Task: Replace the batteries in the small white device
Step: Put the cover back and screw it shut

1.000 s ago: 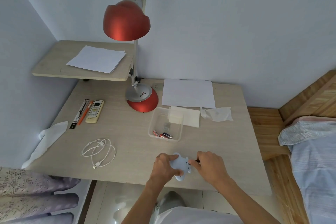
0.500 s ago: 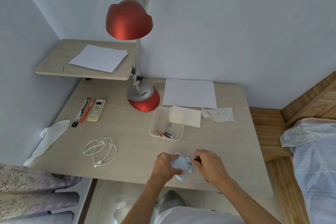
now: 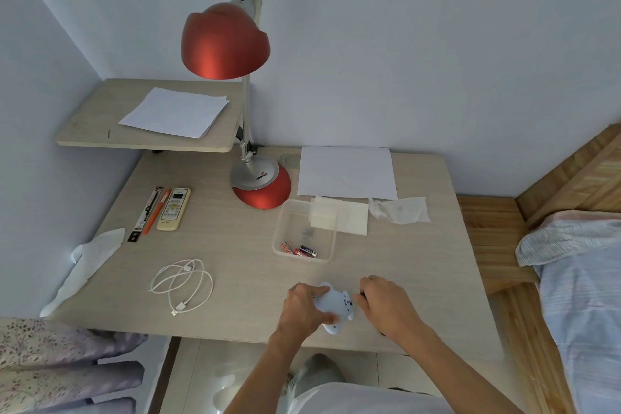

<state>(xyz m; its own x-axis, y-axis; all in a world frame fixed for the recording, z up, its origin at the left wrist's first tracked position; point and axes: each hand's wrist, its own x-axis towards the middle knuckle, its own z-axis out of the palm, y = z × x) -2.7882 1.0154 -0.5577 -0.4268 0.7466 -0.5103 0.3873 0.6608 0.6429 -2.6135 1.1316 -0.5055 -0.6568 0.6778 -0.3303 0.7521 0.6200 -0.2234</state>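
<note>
We look down on a pale wooden table (image 3: 235,245) set into the corner of the room, with a raised shelf (image 3: 100,131) over its far left corner. A red lamp (image 3: 225,40) stands by the far edge, its base (image 3: 262,185) just right of the shelf. On the shelf lies a sheet of paper (image 3: 174,112); a second sheet (image 3: 346,171) lies at the far edge, right of the lamp base. A white cloth (image 3: 84,265) hangs over the left edge. Just in front of the second sheet a folded tissue (image 3: 353,218) lies against a clear tray (image 3: 304,230), and a crumpled tissue (image 3: 400,210) lies to its right. Toward the near left a white cable (image 3: 181,282) lies coiled. Near the left edge a remote (image 3: 173,208), an orange pen (image 3: 156,212) and a black strip (image 3: 145,213) lie side by side. In the tray's near part we see a few batteries (image 3: 300,249).

At the near edge our left hand (image 3: 302,309) is closed around the white device (image 3: 334,307), which has small rounded ears and rests at or just above the table. Our right hand (image 3: 386,304) sits at its right side, fingers curled in toward it; a dark bit shows at their tips, and we cannot tell whether they pinch anything.
</note>
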